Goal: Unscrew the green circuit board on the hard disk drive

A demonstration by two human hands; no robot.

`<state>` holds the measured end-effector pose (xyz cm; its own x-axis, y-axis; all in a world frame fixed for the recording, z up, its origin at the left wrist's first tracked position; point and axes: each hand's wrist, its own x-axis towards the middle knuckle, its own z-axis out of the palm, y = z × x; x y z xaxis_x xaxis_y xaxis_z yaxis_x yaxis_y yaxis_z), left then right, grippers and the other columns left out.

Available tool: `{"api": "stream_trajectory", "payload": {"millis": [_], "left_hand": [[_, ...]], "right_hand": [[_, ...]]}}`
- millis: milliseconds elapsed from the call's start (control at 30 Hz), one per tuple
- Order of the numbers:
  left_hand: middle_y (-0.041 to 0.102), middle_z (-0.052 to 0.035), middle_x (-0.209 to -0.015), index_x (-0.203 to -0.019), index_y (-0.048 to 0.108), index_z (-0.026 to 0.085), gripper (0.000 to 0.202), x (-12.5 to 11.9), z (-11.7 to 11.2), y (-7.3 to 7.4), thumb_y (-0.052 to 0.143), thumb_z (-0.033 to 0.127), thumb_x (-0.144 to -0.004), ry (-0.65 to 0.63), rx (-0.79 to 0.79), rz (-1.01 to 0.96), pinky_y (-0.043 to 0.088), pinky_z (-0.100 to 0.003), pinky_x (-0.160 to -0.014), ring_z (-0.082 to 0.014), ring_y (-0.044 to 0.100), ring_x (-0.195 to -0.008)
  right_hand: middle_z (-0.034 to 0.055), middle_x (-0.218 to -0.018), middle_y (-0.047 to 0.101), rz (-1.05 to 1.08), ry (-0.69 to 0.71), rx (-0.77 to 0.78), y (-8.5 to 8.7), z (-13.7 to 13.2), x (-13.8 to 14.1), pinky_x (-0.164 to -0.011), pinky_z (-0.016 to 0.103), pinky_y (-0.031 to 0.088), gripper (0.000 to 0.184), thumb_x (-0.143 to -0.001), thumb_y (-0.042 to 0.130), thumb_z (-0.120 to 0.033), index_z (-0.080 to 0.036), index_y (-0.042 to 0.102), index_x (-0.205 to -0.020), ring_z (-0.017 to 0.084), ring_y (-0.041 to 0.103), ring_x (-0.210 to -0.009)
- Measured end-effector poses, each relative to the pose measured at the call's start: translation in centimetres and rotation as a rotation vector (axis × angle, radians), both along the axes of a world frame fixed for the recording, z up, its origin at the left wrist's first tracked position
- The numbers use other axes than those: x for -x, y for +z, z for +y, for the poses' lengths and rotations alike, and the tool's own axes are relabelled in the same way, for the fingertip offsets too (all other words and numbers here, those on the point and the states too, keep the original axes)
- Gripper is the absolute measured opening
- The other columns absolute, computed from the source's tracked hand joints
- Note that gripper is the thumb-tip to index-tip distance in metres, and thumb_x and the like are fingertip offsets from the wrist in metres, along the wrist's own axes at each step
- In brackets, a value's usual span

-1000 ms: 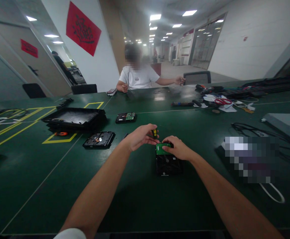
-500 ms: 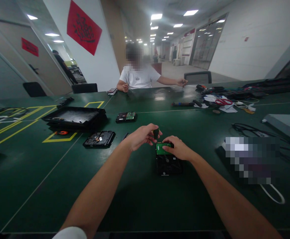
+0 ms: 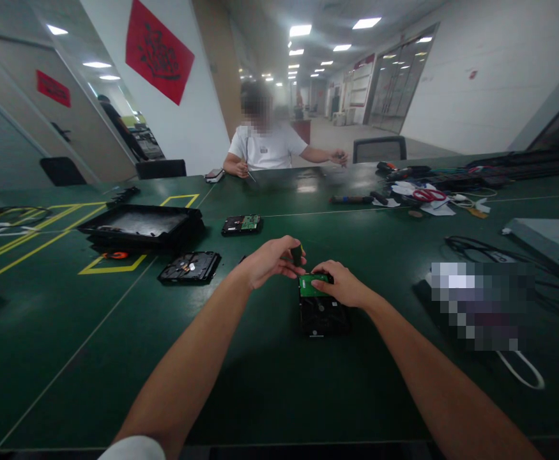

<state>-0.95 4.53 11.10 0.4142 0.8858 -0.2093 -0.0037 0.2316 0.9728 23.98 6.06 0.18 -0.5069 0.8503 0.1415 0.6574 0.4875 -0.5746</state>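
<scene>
A black hard drive (image 3: pixel 321 316) lies on the green table in front of me, its green circuit board (image 3: pixel 310 285) at the far end. My left hand (image 3: pixel 275 262) is closed around the dark handle of a screwdriver (image 3: pixel 297 255), held upright over the board's far left corner. Fingers and the drive's edge hide the screwdriver's tip, so contact cannot be told. From the right, my right hand (image 3: pixel 339 283) grips the drive's far end, with the thumb lying on the green board.
Two more hard drives lie ahead, one with a green board (image 3: pixel 241 224) and one black (image 3: pixel 190 267). Beyond them stand stacked black trays (image 3: pixel 140 225). Cables, red-handled scissors (image 3: pixel 428 195) and a grey box (image 3: pixel 547 238) occupy the right. Opposite sits a person (image 3: pixel 264 150) holding a thin tool.
My left hand and the screwdriver have shifted slightly left, and the handle leans a little differently. My right hand stays on the drive. The person opposite has moved their hands slightly.
</scene>
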Motion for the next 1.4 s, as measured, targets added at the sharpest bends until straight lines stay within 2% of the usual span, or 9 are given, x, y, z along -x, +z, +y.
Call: {"api": "stream_trajectory", "payload": {"millis": [267, 533, 833, 1133, 1267, 1400], "left_hand": [[0.074, -0.0126, -0.103, -0.1, 0.075, 0.012, 0.042, -0.05, 0.06, 0.01, 0.058, 0.05, -0.092, -0.036, -0.034, 0.052, 0.05, -0.029, -0.066, -0.0198, 0.07, -0.08], [0.074, -0.0139, -0.102, -0.097, 0.069, 0.013, 0.036, -0.26, 0.09, -0.24, 0.065, 0.048, -0.089, 0.041, 0.028, -0.042, 0.058, -0.039, -0.078, -0.027, 0.077, -0.084], [0.075, -0.0124, -0.105, -0.094, 0.075, 0.014, 0.041, 0.18, 0.4, -0.23, 0.053, 0.048, -0.092, 0.003, -0.014, -0.003, 0.054, -0.033, -0.07, -0.0226, 0.074, -0.082], [0.076, -0.0138, -0.1, -0.096, 0.07, 0.014, 0.033, -0.12, 0.06, -0.03, 0.065, 0.046, -0.089, 0.052, 0.038, -0.044, 0.058, -0.037, -0.077, -0.0248, 0.076, -0.082], [0.078, -0.0162, -0.104, -0.095, 0.069, 0.014, 0.032, -0.1, -0.07, 0.18, 0.069, 0.045, -0.087, 0.025, 0.019, -0.016, 0.058, -0.036, -0.076, -0.0248, 0.076, -0.082], [0.078, -0.0165, -0.107, -0.095, 0.073, 0.013, 0.036, -0.06, -0.19, 0.41, 0.066, 0.048, -0.088, -0.008, 0.0, 0.027, 0.055, -0.034, -0.074, -0.0236, 0.074, -0.084]], "right_hand": [[0.009, -0.124, 0.069, 0.0, 0.005, 0.011, -0.11, 0.07, 0.06, -0.101, 0.049, 0.045, 0.029, -0.101, 0.067, -0.045, -0.028, 0.071, -0.125, 0.03, 0.061, -0.117], [0.01, -0.124, 0.07, -0.004, 0.0, 0.014, -0.1, 0.15, 0.02, -0.099, 0.048, 0.046, 0.027, -0.1, 0.068, -0.043, -0.027, 0.071, -0.123, 0.031, 0.061, -0.117], [0.0094, -0.123, 0.07, -0.004, -0.002, 0.005, 0.1, 0.04, 0.1, -0.099, 0.047, 0.047, 0.027, -0.101, 0.068, -0.043, -0.027, 0.072, -0.122, 0.03, 0.062, -0.116], [0.0094, -0.123, 0.07, -0.005, 0.0, 0.004, 0.31, -0.09, 0.18, -0.098, 0.045, 0.046, 0.024, -0.1, 0.069, -0.039, -0.027, 0.072, -0.121, 0.029, 0.062, -0.116], [0.0093, -0.124, 0.069, -0.001, 0.002, 0.019, 0.22, 0.01, 0.1, -0.098, 0.046, 0.046, 0.026, -0.101, 0.068, -0.041, -0.028, 0.072, -0.123, 0.029, 0.061, -0.116], [0.0097, -0.124, 0.069, 0.006, 0.007, 0.022, 0.09, 0.08, 0.02, -0.099, 0.047, 0.046, 0.028, -0.101, 0.068, -0.043, -0.027, 0.071, -0.123, 0.03, 0.061, -0.116]]}}
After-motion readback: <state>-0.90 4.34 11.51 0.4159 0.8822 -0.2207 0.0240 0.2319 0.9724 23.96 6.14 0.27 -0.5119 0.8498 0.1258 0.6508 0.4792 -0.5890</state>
